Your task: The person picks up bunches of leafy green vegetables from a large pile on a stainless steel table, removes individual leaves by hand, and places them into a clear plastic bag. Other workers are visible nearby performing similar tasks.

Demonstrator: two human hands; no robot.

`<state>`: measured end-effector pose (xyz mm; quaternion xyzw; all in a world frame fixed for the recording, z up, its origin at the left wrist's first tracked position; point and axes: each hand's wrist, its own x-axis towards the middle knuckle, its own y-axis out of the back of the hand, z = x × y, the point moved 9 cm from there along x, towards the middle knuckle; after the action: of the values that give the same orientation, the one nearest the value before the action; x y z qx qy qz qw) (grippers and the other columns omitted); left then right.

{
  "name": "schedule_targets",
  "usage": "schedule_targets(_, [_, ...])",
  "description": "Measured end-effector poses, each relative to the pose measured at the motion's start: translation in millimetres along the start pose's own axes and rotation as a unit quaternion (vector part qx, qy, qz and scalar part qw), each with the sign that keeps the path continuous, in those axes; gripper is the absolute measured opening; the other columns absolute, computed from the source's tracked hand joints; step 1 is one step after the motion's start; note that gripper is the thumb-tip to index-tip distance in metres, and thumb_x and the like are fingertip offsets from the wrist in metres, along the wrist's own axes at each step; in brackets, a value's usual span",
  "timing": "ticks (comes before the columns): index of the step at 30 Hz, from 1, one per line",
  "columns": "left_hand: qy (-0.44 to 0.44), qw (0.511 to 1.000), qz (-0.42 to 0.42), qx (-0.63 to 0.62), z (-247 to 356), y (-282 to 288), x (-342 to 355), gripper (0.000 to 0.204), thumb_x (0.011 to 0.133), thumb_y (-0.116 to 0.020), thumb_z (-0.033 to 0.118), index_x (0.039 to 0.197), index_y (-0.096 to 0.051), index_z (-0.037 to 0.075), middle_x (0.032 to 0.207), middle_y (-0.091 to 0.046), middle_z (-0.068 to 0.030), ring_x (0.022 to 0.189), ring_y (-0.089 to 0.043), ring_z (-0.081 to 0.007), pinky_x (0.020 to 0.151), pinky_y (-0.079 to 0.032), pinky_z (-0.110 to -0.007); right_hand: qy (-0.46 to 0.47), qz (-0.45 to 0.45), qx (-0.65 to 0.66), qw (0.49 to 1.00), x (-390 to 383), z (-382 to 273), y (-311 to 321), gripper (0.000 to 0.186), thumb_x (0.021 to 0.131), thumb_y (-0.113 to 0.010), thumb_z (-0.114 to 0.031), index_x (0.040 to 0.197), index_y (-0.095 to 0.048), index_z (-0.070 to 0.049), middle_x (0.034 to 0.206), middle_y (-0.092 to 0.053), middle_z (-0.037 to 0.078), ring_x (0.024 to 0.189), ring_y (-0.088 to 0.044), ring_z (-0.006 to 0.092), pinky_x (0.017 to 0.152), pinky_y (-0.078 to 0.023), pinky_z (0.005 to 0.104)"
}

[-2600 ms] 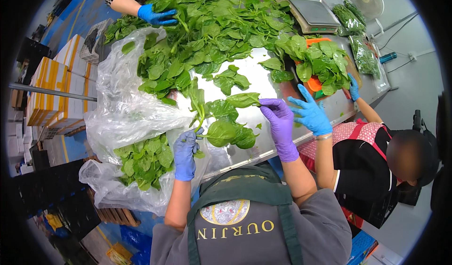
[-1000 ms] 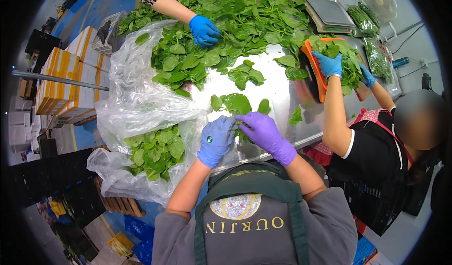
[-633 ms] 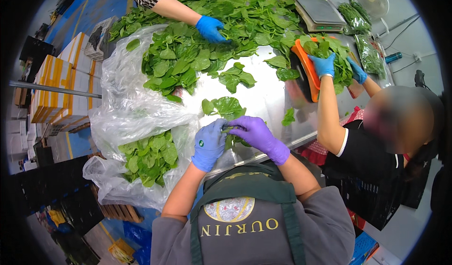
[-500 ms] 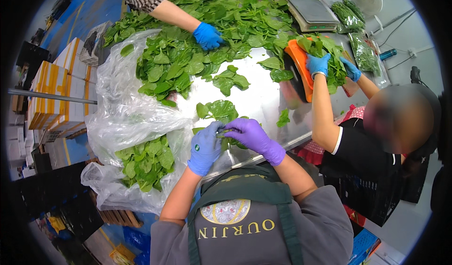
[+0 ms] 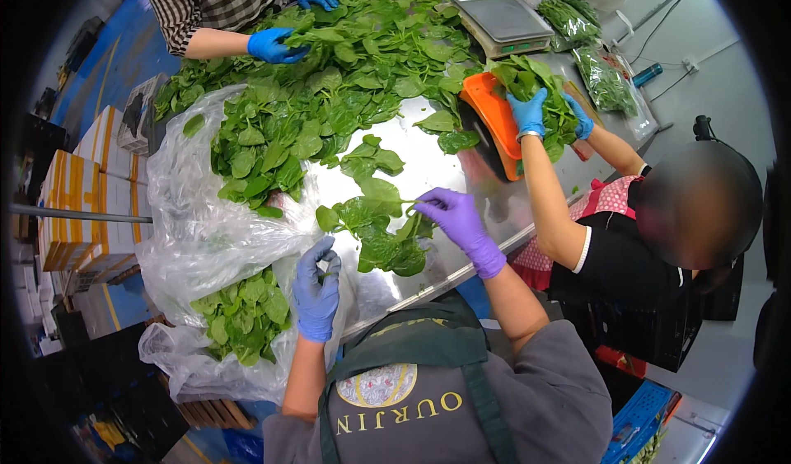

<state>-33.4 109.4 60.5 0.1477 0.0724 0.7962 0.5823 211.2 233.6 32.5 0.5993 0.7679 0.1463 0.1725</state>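
Observation:
My right hand (image 5: pixel 456 226), in a purple glove, pinches the stem of a sprig of leafy greens (image 5: pixel 381 237) at its right end. The broad leaves spread left over the shiny metal tabletop (image 5: pixel 449 175). My left hand (image 5: pixel 316 289), in a blue-grey glove, is apart from the sprig, beside the clear plastic bag. Its fingers are curled together, and whatever they hold is too small to name. A smaller bunch of leaves (image 5: pixel 371 160) lies just beyond the sprig.
A large heap of greens (image 5: pixel 346 77) covers the far table. A clear plastic bag (image 5: pixel 206 217) with leaves (image 5: pixel 243 316) lies left. One co-worker's gloved hand (image 5: pixel 276 45) touches the heap; another's hands (image 5: pixel 527 111) hold greens over an orange tray (image 5: pixel 490 122). A scale (image 5: pixel 503 23) stands behind.
My hands have come apart; the right moved slightly right with the sprig, the left moved left and down. The far co-worker's hand shifted left, lifting leaves. The whole view has shifted a little.

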Motion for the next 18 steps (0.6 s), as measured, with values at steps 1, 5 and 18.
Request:
schedule_targets(1, [0.005,1.0,-0.009,0.004,-3.7,-0.7,-4.4,0.033,0.08,-0.059,-0.001,0.112,-0.055,0.004,0.094,-0.061,-0.0057,0.081,-0.056,-0.0116,0.067,-0.045,-0.023,-0.014,0.009,0.018,1.0,3.0,8.8,7.4,0.016,0.077,-0.069,-0.012,0.087,-0.066,0.0,0.068,-0.063,0.002,0.059,-0.055,0.0053,0.055,-0.045,0.0194])
schedule_targets(5, [0.016,0.998,-0.029,0.057,-6.8,-5.4,-16.5,0.035,0.079,-0.059,-0.001,0.113,-0.055,0.004,0.093,-0.061,-0.007,0.078,-0.057,-0.0117,0.06,-0.045,-0.023,-0.063,0.047,0.133,0.988,11.9,33.7,33.6,0.018,0.075,-0.07,-0.013,0.085,-0.066,0.001,0.068,-0.063,0.004,0.058,-0.056,0.0068,0.054,-0.045,0.0203])
schedule_targets(18, [0.024,0.999,-0.028,0.007,-18.9,-15.0,-23.9,0.038,0.077,-0.059,-0.004,0.115,-0.054,0.003,0.096,-0.061,-0.0074,0.077,-0.057,-0.0126,0.067,-0.046,-0.024,-0.095,0.313,0.398,0.857,122.5,169.6,305.9,0.018,0.079,-0.068,-0.018,0.087,-0.062,-0.003,0.074,-0.064,0.006,0.056,-0.058,0.0112,0.048,-0.043,0.0203])
